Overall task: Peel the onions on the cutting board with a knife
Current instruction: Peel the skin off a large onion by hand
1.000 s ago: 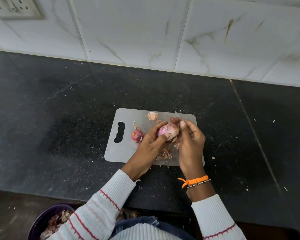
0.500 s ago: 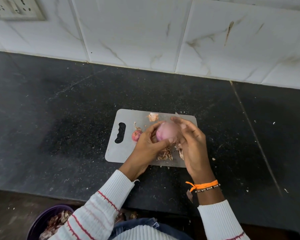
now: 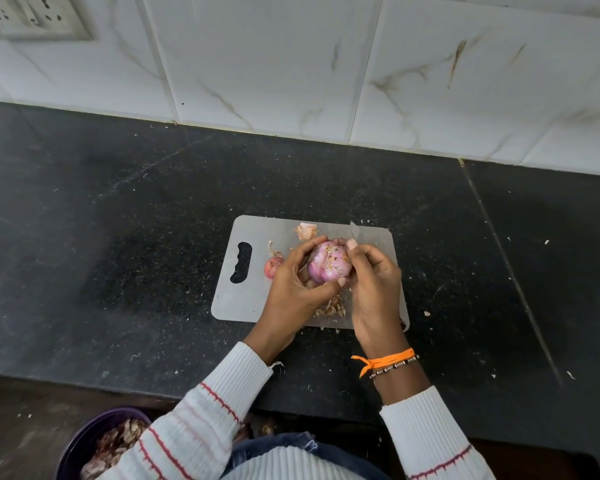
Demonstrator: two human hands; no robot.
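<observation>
Head view: a pink, mostly peeled round onion [image 3: 328, 264] is held above the grey plastic cutting board [image 3: 253, 299] so loose skin falls onto it. The left hand [image 3: 297, 284] is cupped around the onion to steady it. The right hand [image 3: 374, 282] is clenched on a thin steel knife [image 3: 354, 232], thumb against the onion. A small unpeeled red onion [image 3: 273, 266] waits on the board, on the black stone table [image 3: 118, 237].
</observation>
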